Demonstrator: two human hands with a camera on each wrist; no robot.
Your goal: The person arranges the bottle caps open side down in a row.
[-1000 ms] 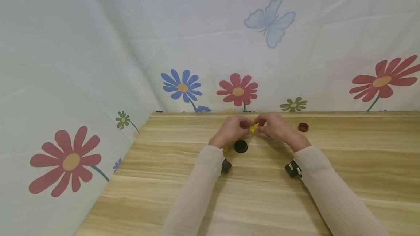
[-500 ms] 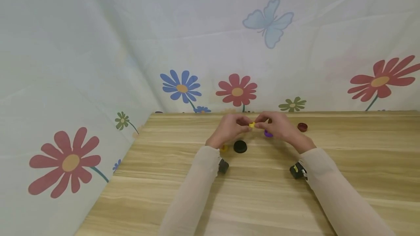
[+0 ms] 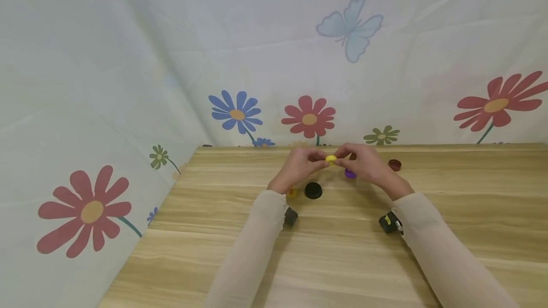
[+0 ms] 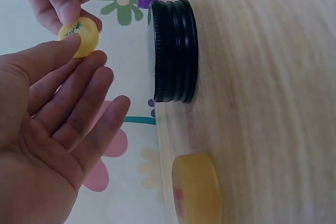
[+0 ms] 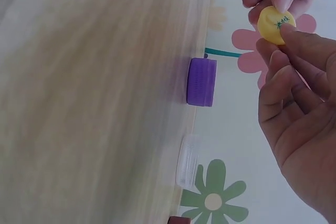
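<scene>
In the left wrist view, an orange cap (image 4: 197, 190) with a reddish mark is shown clearly on the worktop (image 3: 334, 260), while in the head view it is largely screened by the left hand (image 3: 298, 168) and wrist. To its right, the ridged side of the black lid (image 3: 313, 190) is likewise revealed only from the left wrist; from the head its flat top is seen. A yellow cap (image 3: 331, 159) is held above the far part of the worktop, between the hands, pinched by thumb and fingers of both the left and the right hand (image 3: 363, 163); green marks on its face are made out only in the wrist views. By the right hand, a purple cap (image 5: 201, 82) is partly covered in the head view, and a clear cap (image 5: 187, 162) is shown only from the right wrist. Farther right, a dark red cap (image 3: 395, 165) is left in plain sight. Compared with a second ago, the yellow cap has been lifted slightly, and more of the purple cap has been uncovered; the black lid has been left in place.
</scene>
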